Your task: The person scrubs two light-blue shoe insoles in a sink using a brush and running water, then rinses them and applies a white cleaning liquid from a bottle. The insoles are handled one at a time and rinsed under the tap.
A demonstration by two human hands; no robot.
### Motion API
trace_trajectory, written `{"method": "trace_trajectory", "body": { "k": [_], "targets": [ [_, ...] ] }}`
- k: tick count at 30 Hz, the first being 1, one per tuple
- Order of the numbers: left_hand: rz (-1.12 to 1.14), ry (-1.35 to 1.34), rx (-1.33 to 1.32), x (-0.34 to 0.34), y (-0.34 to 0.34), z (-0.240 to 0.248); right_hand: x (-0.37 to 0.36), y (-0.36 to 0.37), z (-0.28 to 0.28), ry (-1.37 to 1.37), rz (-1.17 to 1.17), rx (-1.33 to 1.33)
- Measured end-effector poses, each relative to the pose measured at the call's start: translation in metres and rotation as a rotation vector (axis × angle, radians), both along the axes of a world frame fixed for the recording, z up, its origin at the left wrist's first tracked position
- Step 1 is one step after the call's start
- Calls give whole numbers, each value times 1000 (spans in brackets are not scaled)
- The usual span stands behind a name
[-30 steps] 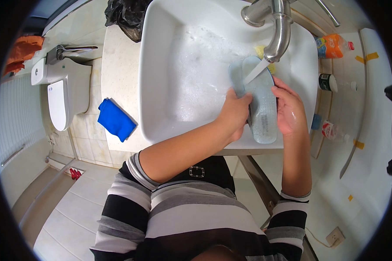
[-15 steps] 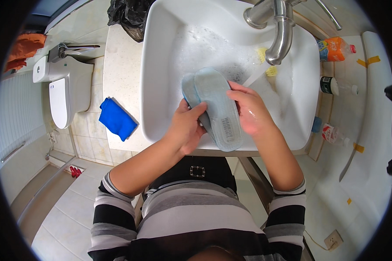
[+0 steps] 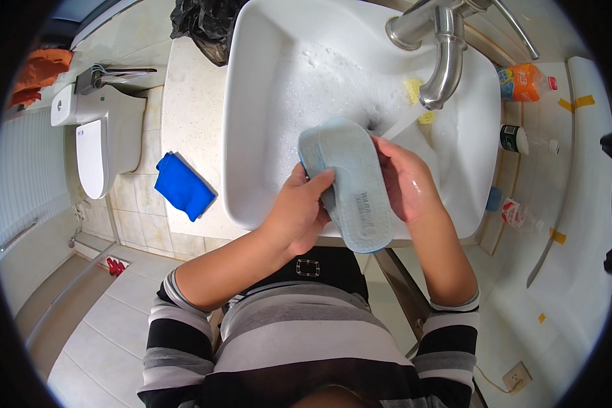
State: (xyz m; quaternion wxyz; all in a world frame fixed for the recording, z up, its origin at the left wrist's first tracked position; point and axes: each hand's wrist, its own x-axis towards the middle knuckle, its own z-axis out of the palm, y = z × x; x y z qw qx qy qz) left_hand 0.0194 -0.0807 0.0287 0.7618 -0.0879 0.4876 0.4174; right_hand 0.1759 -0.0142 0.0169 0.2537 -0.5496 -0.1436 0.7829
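Observation:
A pair of light blue shoe insoles [image 3: 350, 183], one overlapping the other, is held over the near part of a white sink [image 3: 251, 197]. My left hand [image 3: 299, 211] is closed around their left edge, its thumb pressed on top and its other fingers mostly hidden beneath. At the right edge, my right hand [image 3: 408, 177] holds the insoles with its fingers partly behind them. Foamy, soapy water [image 3: 319, 75] lies in the sink. A stream of water runs from the metal faucet [image 3: 445, 68] just beyond my right hand.
A yellow sponge-like piece [image 3: 415, 90] sits in the foam below the faucet. On the counter to the left lie a folded blue cloth [image 3: 185, 187] and a black plastic bag [image 3: 204, 27]. Several bottles, one with an orange label [image 3: 520, 81], stand along the right side.
The insoles have come slightly nearer and to the right, and they now overlap more. My right hand has shifted right and its fingers have slipped further behind the edge.

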Motion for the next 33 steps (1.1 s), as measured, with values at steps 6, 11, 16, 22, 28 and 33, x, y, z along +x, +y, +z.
{"method": "trace_trajectory", "body": {
  "k": [6,11,16,22,28,33],
  "targets": [
    [-44,-64,27,33,13,3,20,8,8,-85,-128,-23],
    [-65,-118,46,51,25,1,36,15,9,-75,-196,54],
    [-115,-128,78,58,34,-4,45,19,8,-46,-191,122],
    [-37,-124,54,61,35,-13,38,23,12,-70,-188,153],
    [37,-106,40,50,29,-24,15,26,13,16,-85,198],
    [160,-83,18,47,20,-22,-4,24,13,46,5,205]
  ]
}}
